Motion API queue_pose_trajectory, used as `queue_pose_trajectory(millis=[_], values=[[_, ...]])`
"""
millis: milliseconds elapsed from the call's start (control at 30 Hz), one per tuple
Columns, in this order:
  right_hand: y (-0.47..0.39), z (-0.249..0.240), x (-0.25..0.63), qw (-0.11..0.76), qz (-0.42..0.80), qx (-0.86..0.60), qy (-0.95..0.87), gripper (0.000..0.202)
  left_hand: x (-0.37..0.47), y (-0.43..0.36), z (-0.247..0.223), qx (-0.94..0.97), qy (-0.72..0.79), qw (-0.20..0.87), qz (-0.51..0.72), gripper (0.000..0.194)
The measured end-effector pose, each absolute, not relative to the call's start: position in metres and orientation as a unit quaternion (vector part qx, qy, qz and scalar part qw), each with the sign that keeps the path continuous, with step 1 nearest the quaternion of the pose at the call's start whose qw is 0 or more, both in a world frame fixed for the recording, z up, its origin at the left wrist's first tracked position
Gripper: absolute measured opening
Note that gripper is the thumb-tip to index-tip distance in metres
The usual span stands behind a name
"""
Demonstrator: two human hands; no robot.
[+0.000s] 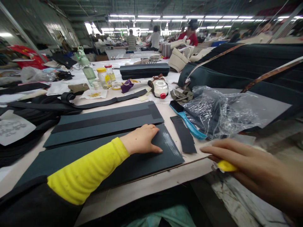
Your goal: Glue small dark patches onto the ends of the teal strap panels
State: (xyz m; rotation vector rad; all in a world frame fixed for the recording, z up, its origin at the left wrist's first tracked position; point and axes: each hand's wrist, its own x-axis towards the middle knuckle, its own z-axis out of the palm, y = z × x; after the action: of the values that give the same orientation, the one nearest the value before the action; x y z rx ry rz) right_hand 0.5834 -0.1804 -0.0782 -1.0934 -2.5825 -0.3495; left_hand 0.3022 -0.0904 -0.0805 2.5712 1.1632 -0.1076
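My left hand point(143, 139), in a yellow cuff, rests with fingers apart on a dark green-grey panel point(113, 164) lying along the table's front edge. Pale streaks mark the panel's right end. A second stack of panels point(104, 121) with a black strip lies just behind. At the right, my right hand point(248, 167) is raised near the table's edge, slightly blurred. It is closed around a small yellow object point(226, 165), mostly hidden under the fingers. A short dark piece point(184, 135) lies between the hands.
Beyond the dark piece are a blue-handled brush point(191, 126) and crumpled clear plastic point(220, 110). Farther back stand a white bottle point(160, 87), glass jars point(104, 78) and a green bottle point(88, 71). Black straps point(38, 107) pile up at left. Several people are in the background.
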Motion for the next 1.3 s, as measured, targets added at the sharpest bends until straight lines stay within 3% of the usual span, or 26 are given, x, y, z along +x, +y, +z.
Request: queue_pose_trajectory(millis=[200,367,600,733,800,933,1000,1167,1300], values=[[-0.163,-0.105,0.557,0.128,-0.184,-0.378,-0.898,0.031,0.304,-0.081,-0.067,0.886,0.427,0.181,0.012,0.042],[-0.168,-0.093,0.562,0.164,-0.222,-0.381,-0.882,0.029,0.313,-0.07,-0.067,0.847,0.458,0.267,0.04,0.034],[-0.161,-0.113,0.558,0.111,-0.188,-0.399,-0.891,0.032,0.317,-0.066,-0.071,0.835,0.464,0.29,0.051,0.033],[-0.16,-0.107,0.558,0.15,-0.204,-0.402,-0.88,0.029,0.316,-0.066,-0.071,0.826,0.467,0.312,0.058,0.031],[-0.164,-0.098,0.555,0.189,-0.225,-0.402,-0.867,0.032,0.317,-0.066,-0.071,0.794,0.468,0.38,0.074,0.03],[-0.175,-0.088,0.54,0.263,-0.235,-0.376,-0.857,0.029,0.322,-0.069,-0.068,0.627,0.463,0.616,0.113,0.042],[-0.178,-0.091,0.53,0.272,-0.233,-0.343,-0.868,0.032,0.324,-0.07,-0.068,0.569,0.471,0.663,0.123,0.046],[-0.18,-0.105,0.516,0.226,-0.217,-0.289,-0.905,0.027,0.32,-0.068,-0.076,0.612,0.465,0.629,0.121,0.045],[-0.177,-0.116,0.515,0.196,-0.204,-0.301,-0.911,0.029,0.322,-0.06,-0.085,0.718,0.469,0.501,0.118,0.046]])
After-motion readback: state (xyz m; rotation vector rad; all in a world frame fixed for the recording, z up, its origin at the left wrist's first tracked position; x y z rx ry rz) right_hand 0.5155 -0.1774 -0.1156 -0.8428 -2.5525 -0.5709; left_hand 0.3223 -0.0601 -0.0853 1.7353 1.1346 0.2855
